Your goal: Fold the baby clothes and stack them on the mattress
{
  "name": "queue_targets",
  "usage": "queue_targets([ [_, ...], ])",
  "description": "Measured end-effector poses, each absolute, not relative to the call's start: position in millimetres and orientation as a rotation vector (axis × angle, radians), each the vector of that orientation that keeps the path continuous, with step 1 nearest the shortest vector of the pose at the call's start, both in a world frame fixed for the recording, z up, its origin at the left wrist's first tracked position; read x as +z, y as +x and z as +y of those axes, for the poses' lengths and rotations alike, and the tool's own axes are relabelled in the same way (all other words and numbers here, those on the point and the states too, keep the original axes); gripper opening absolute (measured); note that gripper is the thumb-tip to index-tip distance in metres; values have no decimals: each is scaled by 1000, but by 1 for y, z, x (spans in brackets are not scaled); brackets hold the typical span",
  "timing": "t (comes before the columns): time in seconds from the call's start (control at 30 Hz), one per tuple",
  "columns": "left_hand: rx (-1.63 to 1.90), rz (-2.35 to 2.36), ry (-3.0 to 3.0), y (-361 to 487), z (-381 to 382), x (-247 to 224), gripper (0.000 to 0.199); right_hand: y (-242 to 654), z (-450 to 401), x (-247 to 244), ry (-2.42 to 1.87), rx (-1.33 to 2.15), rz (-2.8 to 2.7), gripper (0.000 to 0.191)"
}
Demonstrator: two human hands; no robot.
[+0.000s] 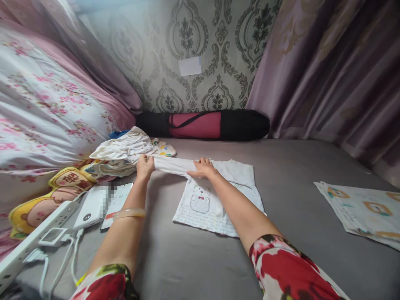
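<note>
A small white shirt (246, 173) with a printed bear and rows of lettering lies partly folded on the grey sheet. My left hand (145, 166) is closed around the end of its sleeve, which is pulled out straight to the left. On the upper part of the shirt my right hand (203, 168) lies with its fingers spread, pressing on the fabric near the sleeve's base. My right forearm hides part of the shirt's front. Just behind my left hand is a heap of crumpled white clothes (125, 146).
Folded patterned cloth (365, 208) lies at the right. On the left are a white power strip (37, 233) with cables, a white power bank (89, 208), a phone (117, 202) and a yellow plush cushion (40, 206). A black and pink bag (200, 125) rests against the wall.
</note>
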State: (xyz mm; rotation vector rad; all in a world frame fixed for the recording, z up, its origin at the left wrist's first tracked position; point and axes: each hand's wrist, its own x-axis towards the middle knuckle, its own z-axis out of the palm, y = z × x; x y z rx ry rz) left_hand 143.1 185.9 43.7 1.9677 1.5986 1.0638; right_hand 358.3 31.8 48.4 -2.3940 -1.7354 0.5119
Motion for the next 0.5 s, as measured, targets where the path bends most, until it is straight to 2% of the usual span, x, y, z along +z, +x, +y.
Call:
queue_targets([
  [0.23,1177,1385,2084,168,152,91,35,350,49,56,-2564,522,-1748,100],
  [0.5,1170,1255,2112,193,141,105,26,349,52,66,-2569,589,-1700,101],
])
